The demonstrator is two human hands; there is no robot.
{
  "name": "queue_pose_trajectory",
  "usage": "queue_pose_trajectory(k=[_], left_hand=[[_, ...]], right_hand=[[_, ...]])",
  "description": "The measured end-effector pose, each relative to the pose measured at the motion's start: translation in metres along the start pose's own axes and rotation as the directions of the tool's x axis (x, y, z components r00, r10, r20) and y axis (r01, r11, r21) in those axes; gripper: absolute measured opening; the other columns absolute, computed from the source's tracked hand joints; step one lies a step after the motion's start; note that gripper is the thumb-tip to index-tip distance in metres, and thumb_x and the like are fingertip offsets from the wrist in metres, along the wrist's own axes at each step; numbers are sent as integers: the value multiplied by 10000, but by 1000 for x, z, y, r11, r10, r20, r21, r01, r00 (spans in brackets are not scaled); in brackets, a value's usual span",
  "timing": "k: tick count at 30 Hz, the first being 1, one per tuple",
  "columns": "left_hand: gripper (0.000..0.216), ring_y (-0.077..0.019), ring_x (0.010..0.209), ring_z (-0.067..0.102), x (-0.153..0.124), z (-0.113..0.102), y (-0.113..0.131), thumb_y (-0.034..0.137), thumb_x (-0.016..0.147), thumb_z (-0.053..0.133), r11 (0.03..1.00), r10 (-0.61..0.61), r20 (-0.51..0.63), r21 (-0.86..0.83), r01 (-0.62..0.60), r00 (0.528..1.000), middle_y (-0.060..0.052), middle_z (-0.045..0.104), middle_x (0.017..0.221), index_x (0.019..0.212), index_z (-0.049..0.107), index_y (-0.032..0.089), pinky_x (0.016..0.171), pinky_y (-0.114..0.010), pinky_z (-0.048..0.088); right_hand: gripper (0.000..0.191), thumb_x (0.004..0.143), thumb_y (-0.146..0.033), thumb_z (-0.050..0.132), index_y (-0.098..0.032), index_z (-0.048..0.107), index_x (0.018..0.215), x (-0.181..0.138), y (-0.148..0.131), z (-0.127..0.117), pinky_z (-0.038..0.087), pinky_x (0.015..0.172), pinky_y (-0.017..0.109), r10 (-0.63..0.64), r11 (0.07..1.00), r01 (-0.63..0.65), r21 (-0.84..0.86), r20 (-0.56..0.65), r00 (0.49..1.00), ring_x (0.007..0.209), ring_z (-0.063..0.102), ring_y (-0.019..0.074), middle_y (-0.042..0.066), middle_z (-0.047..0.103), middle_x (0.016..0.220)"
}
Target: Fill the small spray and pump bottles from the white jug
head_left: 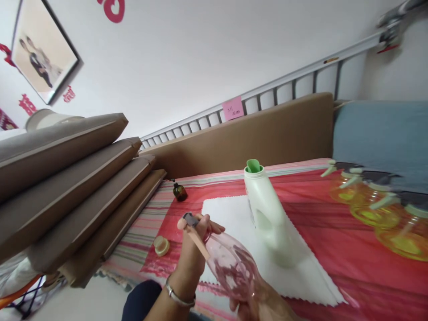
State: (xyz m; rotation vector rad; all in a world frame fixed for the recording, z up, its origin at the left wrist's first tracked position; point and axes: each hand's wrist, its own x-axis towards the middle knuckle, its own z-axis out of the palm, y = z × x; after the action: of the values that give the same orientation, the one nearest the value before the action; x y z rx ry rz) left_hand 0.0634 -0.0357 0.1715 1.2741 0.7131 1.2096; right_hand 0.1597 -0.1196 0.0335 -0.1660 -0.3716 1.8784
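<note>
My left hand [192, 249] is closed around the neck and pink trigger head of a clear pink spray bottle [234, 267], low in the middle of the view. My right hand [257, 303] grips the bottle's lower body from below at the bottom edge. The bottle lies tilted, head up to the left. Just beyond it a white detergent jug [267, 211] with an open green spout stands uncapped on a white cloth [301, 272]. A pale yellow cap [161, 245] lies on the striped red cover to the left of my left hand.
A small dark brown bottle [179, 191] stands behind the cloth. Three yellow spray bottles [377, 207] lie at the right. Stacked tan cushions [67, 187] lean at the left. A tan backrest [250, 133], a metal rail with a pink note [233, 108] and a blue cushion [381, 133] lie behind.
</note>
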Motion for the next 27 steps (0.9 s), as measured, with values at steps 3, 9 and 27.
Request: queue_pose_trajectory(k=[3, 9, 27], left_hand=[[276, -229, 684, 658, 0, -2, -2, 358, 721, 632, 997, -67, 119, -27, 71, 991, -35, 644, 550, 538, 545, 170, 731, -365, 491], [299, -206, 657, 648, 1, -3, -8, 379, 719, 648, 997, -49, -4, -57, 49, 999, 3, 603, 523, 532, 542, 171, 765, -365, 483], [255, -265, 742, 682, -4, 1, -5, 347, 708, 650, 995, -97, 149, 18, 96, 984, -45, 688, 583, 558, 526, 181, 930, -468, 412]], right_hand=[[572, 790, -650, 471, -178, 599, 1087, 5, 2, -7, 383, 360, 134, 98, 994, -100, 44, 44, 994, 366, 544, 62, 84, 714, 712], [662, 660, -537, 709, -280, 489, 1229, 7, -2, -6, 507, 525, 258, -77, 995, 75, -59, -33, 996, 746, 682, 217, 105, 656, 1099], [800, 693, -794, 396, -141, 575, 1117, 6, -2, -5, 463, 432, 203, 231, 965, -230, 122, 13, 973, 582, 692, 200, 162, 718, 906]])
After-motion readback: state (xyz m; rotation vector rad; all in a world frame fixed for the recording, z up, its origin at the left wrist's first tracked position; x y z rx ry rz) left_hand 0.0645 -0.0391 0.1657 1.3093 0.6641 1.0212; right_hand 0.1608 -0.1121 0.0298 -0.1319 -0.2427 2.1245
